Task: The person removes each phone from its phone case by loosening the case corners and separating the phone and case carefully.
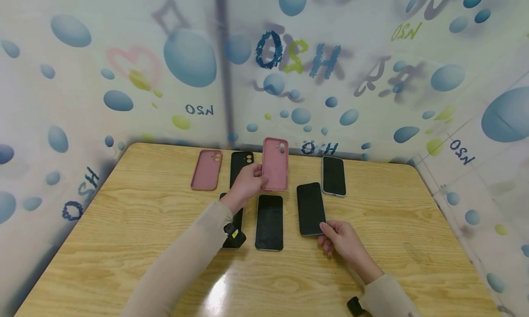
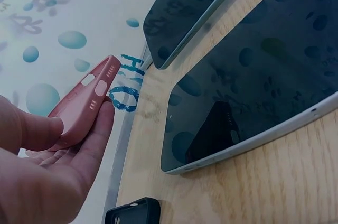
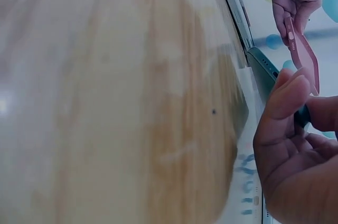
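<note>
A pink phone case (image 1: 275, 165) is raised at the far middle of the table, its hollow inside facing the head camera. My left hand (image 1: 248, 181) grips its lower left edge, and in the left wrist view the thumb lies inside the case with fingers behind it. To the right, my right hand (image 1: 346, 241) pinches the lower right corner of a dark-screened phone (image 1: 311, 209). In the right wrist view this phone (image 3: 261, 67) appears edge-on and tilted up; how far it stands off the table, I cannot tell.
Another pink phone case (image 1: 206, 170) and a black phone case (image 1: 240, 163) lie at the back left. One phone (image 1: 269, 223) lies front middle, another (image 1: 334, 176) back right. My left forearm partly covers a further dark phone (image 1: 238, 219). A patterned curtain (image 1: 165, 119) borders the wooden table (image 1: 136, 206).
</note>
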`<action>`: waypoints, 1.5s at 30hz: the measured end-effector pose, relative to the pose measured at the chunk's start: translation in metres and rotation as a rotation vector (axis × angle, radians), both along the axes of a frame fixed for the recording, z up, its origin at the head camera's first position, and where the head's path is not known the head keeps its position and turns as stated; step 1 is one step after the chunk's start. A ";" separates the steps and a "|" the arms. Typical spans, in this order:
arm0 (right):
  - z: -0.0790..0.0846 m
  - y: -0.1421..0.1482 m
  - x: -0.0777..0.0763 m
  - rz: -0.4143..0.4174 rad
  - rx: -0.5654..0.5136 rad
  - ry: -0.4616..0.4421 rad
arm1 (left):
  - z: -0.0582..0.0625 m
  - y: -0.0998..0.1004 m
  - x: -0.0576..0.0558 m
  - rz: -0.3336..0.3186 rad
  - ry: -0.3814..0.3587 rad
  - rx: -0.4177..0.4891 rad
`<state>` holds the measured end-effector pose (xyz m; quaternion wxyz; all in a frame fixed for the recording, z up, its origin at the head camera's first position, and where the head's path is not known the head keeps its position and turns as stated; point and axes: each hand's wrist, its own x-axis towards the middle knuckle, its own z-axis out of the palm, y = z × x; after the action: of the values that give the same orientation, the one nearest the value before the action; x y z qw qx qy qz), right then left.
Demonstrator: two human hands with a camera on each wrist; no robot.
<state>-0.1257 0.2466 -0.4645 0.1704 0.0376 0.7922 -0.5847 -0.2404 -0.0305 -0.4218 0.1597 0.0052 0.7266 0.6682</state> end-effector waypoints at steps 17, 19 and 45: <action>0.001 -0.001 0.011 0.035 -0.047 -0.066 | 0.000 0.001 0.001 -0.003 -0.004 -0.002; 0.001 -0.002 0.013 0.039 -0.059 -0.073 | 0.000 0.001 0.001 -0.004 -0.002 -0.003; 0.012 0.003 0.021 0.225 0.164 -0.119 | -0.001 -0.001 0.001 -0.007 -0.018 0.000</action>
<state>-0.1051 0.2492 -0.4527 0.2777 -0.0029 0.8251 -0.4920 -0.2394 -0.0315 -0.4231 0.1687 0.0016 0.7253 0.6675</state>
